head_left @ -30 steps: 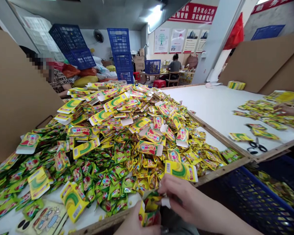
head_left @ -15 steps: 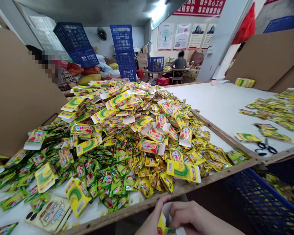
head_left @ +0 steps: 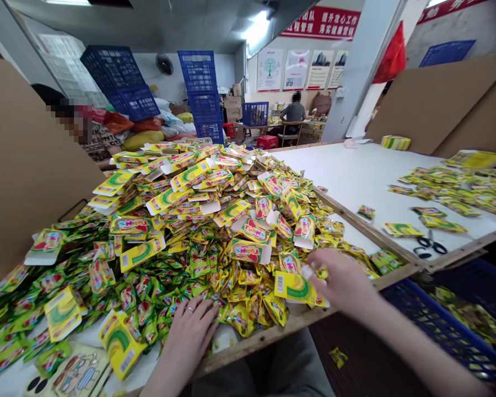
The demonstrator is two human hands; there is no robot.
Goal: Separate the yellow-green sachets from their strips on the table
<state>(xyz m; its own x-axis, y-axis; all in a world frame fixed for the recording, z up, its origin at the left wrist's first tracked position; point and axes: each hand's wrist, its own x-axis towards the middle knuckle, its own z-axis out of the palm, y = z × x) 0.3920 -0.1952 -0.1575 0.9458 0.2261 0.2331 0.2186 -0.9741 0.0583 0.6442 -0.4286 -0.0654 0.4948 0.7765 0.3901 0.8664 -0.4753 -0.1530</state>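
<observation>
Worktop [head_left: 355, 171]: long, white-topped, edged with a wooden strip [head_left: 264, 336], with upright cardboard sheets [head_left: 28, 165] standing at its far left side and further sheets [head_left: 438, 105] to the right. Behind it, blue plastic crates [head_left: 198, 94] stand stacked, and a seated person [head_left: 293, 113] works at a far table. A second person [head_left: 101, 140] sits beyond the heap, at left.

Main item: a large heap of yellow-and-green foil sachets [head_left: 182, 259], mixed with flat printed cartons, covering the near part of the worktop. A looser spread of the same goods [head_left: 450, 184] lies at right, beside a pair of black-handled scissors [head_left: 427, 245]. Below the worktop edge, a blue crate [head_left: 442, 325] holds more sachets.

Right hand [head_left: 343, 281]: fingers curled and bunched, pinching a small yellow piece [head_left: 321, 271], too small to identify, directly above a yellow carton [head_left: 295, 289]. That carton lies at the near edge of the heap, its long axis running crosswise to the worktop edge's near side, dipping slightly rightward, barcode end left, white flap end right.

Left hand [head_left: 188, 331]: open, palm down, fingers spread on the sachets, a ring on one finger, gripping nothing.
</observation>
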